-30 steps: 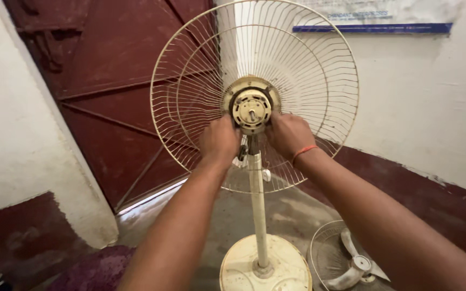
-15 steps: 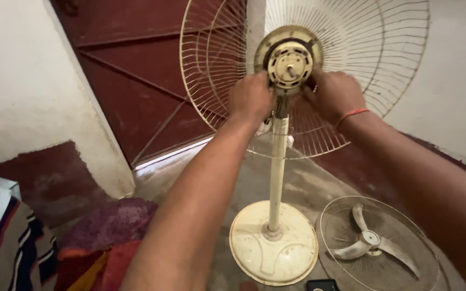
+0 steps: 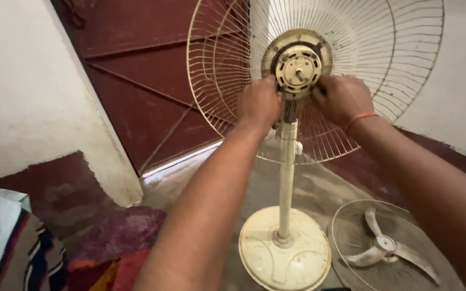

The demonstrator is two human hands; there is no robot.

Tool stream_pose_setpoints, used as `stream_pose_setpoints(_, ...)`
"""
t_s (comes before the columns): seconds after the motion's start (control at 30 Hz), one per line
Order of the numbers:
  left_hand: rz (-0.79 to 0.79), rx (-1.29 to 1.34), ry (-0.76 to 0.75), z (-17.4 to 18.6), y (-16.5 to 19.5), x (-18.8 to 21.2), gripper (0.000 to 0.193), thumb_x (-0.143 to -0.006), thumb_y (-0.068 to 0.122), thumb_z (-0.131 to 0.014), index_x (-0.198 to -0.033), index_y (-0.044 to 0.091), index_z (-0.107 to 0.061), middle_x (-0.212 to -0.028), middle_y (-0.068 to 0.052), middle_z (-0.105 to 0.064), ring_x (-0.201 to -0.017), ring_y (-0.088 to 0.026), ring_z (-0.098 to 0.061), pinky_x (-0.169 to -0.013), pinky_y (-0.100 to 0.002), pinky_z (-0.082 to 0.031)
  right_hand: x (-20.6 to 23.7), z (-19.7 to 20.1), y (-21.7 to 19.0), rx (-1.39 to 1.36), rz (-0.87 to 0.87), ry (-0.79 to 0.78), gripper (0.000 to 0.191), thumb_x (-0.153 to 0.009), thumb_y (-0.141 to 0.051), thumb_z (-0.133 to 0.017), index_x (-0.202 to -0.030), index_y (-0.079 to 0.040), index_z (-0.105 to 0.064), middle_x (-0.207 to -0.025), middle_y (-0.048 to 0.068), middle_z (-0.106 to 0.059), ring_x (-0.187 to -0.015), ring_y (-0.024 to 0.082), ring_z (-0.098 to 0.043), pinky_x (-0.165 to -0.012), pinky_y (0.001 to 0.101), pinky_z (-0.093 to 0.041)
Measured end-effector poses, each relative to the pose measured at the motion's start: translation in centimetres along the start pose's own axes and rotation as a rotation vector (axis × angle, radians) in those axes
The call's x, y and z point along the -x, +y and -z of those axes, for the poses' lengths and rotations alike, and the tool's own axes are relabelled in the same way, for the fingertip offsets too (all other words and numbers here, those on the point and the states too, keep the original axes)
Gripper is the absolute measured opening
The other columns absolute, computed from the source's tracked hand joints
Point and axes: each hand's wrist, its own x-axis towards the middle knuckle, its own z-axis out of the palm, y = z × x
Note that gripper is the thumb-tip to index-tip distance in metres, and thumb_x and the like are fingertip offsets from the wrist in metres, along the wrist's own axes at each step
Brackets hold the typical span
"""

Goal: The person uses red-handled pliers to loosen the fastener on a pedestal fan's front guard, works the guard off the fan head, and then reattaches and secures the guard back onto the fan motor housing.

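Both my hands are clamped on the fan's motor head [image 3: 297, 66], left hand [image 3: 259, 103] on its left flank, right hand [image 3: 342, 99] on its right, fingers curled behind where I can't quite see what they pinch. It sits atop the thin pole [image 3: 287, 178], rear wire guard [image 3: 351, 81] attached. Push unevenly and the round base [image 3: 284, 250] could tip toward the loose blade [image 3: 386, 249] lying in the front guard [image 3: 346, 231] on the floor.

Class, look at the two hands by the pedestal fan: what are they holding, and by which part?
Both the left hand and the right hand grip the fan's motor hub, one on each side, just in front of the rear wire guard.
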Motion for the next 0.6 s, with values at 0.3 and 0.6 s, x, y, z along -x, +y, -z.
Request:
stream_pose_setpoints(0.3, 0.081, -0.058, 0.067, -1.1, 0.9, 0.7, 0.021, -0.086, 0.02, -0.07, -0.102, 0.008, -0.068, -0.09, -0.019, -0.075, -0.083, -0.043, -0.072, -0.07, -0.057, -0.055, -0.5, -1.5, 1.4, -0.076, 0.074, 0.103, 0.023, -0.092, -0.029, -0.064, -0.095, -0.01, -0.076, -0.086, 0.02, -0.072, -0.08, 0.042, -0.068, -0.078, 0.0544, -0.054)
stream_pose_setpoints(0.6, 0.018, -0.057, -0.01, -0.4, 1.1, 0.7, 0.021, -0.091, 0.024, -0.071, -0.101, 0.005, -0.067, -0.086, -0.019, -0.074, -0.081, -0.039, -0.074, -0.071, -0.051, -0.059, 0.0, -1.4, 1.3, -0.099, 0.047, 0.083, 0.024, -0.094, -0.028, -0.064, -0.097, -0.006, -0.073, -0.087, 0.021, -0.072, -0.081, 0.042, -0.068, -0.079, 0.0537, -0.054)
